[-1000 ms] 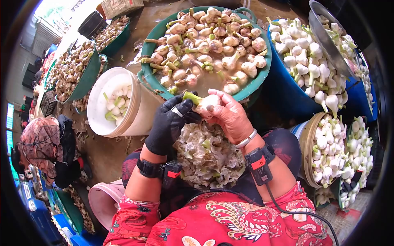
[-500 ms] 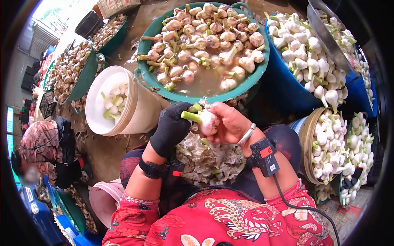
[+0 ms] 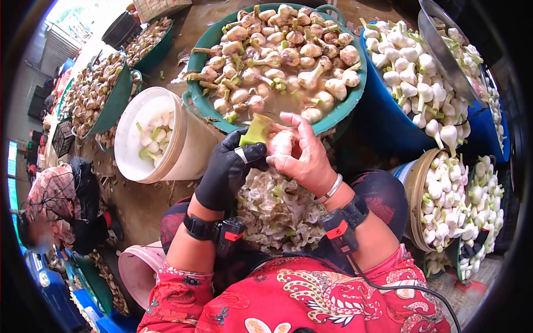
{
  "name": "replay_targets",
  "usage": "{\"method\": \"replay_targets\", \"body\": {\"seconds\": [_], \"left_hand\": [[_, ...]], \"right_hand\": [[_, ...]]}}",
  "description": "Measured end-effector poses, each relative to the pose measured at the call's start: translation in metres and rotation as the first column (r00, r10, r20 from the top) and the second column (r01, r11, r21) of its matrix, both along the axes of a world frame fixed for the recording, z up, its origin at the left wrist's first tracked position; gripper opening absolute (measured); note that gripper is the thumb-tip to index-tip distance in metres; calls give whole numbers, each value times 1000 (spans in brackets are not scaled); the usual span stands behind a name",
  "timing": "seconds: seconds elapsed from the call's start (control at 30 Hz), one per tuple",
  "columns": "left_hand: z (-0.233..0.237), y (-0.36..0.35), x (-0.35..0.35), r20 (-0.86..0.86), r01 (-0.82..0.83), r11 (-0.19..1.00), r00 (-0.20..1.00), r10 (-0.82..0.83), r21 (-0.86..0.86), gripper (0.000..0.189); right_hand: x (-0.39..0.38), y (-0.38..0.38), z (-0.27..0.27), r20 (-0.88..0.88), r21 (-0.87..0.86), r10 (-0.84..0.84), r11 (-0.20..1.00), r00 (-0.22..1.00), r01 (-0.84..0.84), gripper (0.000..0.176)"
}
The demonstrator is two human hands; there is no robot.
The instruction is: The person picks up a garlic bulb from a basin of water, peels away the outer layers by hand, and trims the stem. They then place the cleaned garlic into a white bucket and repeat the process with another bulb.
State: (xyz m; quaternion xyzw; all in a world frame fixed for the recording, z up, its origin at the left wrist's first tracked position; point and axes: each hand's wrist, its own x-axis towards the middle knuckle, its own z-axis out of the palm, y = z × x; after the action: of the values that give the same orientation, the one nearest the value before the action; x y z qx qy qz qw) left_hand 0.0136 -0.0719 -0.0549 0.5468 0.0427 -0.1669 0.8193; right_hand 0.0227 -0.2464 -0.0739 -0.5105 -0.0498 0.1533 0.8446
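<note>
My left hand (image 3: 230, 169), in a black glove, is closed at the green stem of a garlic bulb (image 3: 282, 143). A small pale strip (image 3: 241, 155) shows across the gloved fingers; I cannot make out what it is. My bare right hand (image 3: 306, 161) grips the bulb from the right, thumb below and fingers curled around its far side. A wide green tub (image 3: 195, 83) stands just beyond my hands, with unpeeled garlic (image 3: 266, 58) in cloudy water. Beneath my hands, between my knees, lies a heap of papery garlic skins (image 3: 280, 211).
A white bucket (image 3: 180, 136) with a few peeled bulbs tilts at left. On the right are a blue tub (image 3: 372, 111) and a bucket (image 3: 413, 200), both heaped with white garlic. A pink bucket (image 3: 136, 266) sits at lower left. Another person (image 3: 55, 194) is at far left.
Both hands have moved slightly up towards the tub. The bulb has turned, its green stem now pointing up and left. My right fingers have shifted around its far side.
</note>
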Motion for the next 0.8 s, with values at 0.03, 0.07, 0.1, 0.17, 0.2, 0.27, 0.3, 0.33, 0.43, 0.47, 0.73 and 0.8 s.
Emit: {"method": "replay_targets", "body": {"seconds": [0.03, 0.07, 0.1, 0.17, 0.2, 0.27, 0.3, 0.33, 0.43, 0.47, 0.73, 0.8], "left_hand": [[3, 0, 1, -34, -29, 998, 999, 27, -52, 35], [5, 1, 0, -34, -27, 998, 999, 26, -53, 35], [6, 2, -1, -20, -4, 1000, 1000, 3, -25, 33], [7, 2, -3, -13, 20, 1000, 1000, -20, 2, 32], [6, 1, -5, 1, 61, 989, 998, -62, 133, 31], [4, 2, -4, 12, 96, 959, 995, -103, 265, 30], [1, 4, -3, -11, 67, 968, 998, -66, 244, 28], [1, 5, -2, -33, 35, 974, 999, -28, 223, 25], [9, 7, 0, -44, -89, 987, 995, 95, 131, 18], [9, 12, 2, -42, -91, 987, 994, 97, 134, 18], [1, 30, 10, 198, -239, 962, 957, 210, 135, 31], [-1, 24, 7, 280, -249, 938, 943, 179, 241, 30]], "right_hand": [[1, -2, 1, 1, 0, 36, 999, 999, -36, 64], [2, -4, 1, 2, 0, 68, 998, 998, -68, 71], [6, -8, -4, -183, 242, 163, 963, 969, -116, 59], [19, -14, -10, -268, 256, 271, 945, 925, -202, 46], [20, -15, -10, -347, 280, 378, 915, 858, -289, 34], [14, 2, -4, -381, 128, 174, 983, 908, -134, 10], [13, 6, -8, -85, -198, 19, 980, 996, -36, 8], [12, 8, -9, 257, -456, -42, 875, 966, 159, 9], [11, 2, 1, 745, -496, -8, 663, 667, 561, 3], [10, 2, 4, 819, -451, 37, 659, 573, 602, 5], [-19, 5, -30, -59, -957, 798, 126, 600, -261, 19], [-12, 1, -31, 510, -751, 358, 628, 782, 203, 22]]}}
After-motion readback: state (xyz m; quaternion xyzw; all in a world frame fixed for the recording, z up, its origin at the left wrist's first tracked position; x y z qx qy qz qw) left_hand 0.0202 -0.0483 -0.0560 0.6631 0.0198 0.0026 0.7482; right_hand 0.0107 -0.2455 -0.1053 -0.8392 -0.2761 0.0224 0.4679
